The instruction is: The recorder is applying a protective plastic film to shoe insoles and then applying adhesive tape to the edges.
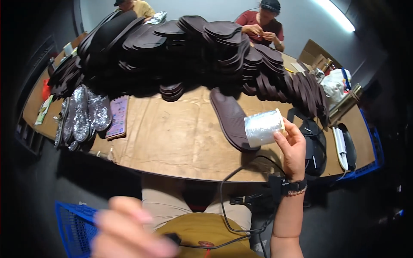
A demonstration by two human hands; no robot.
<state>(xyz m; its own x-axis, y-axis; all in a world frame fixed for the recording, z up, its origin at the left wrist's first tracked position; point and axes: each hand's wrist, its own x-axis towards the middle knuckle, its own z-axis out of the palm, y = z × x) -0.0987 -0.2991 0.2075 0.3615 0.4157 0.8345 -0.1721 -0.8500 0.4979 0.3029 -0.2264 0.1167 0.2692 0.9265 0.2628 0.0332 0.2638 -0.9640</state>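
My right hand (294, 149) grips a roll of shiny, silvery film (260, 128) by its right end, thumb in front. The roll is above the table, overlapping the lower end of a dark brown shoe sole (228, 112) in the picture. That sole lies flat on the cardboard-covered table (167, 137). My left hand (129, 230) is low at the left, off the table in front of my body. Motion smears its fingers, so I cannot make out whether it holds anything.
Large piles of dark soles (172, 56) cross the table's far side. Several glittery silver soles (79, 114) lie left, beside a phone (117, 117). A black bag (316, 142) and white device (340, 148) are right. A black cable (222, 193) hangs before me. Two people sit opposite.
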